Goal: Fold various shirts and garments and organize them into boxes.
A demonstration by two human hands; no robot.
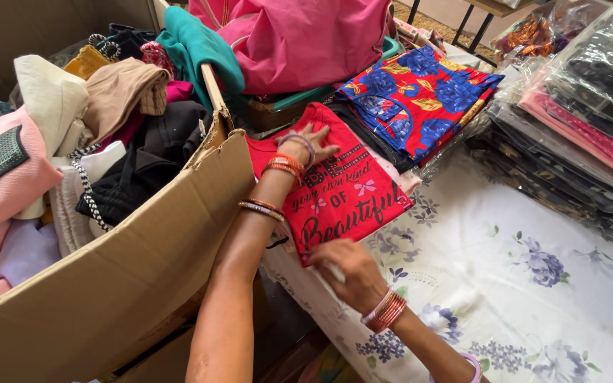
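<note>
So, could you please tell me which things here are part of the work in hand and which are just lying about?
In hand:
left hand
right hand
red shirt

Lying about:
cardboard box of clothes
blue floral garment
pink bag
bagged clothes
flowered sheet

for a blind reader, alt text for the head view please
Two hands press a folded red shirt on a floral sheet: left hand at its top, right hand at its near edge. A cardboard box of clothes stands left, bagged garments right.
</note>
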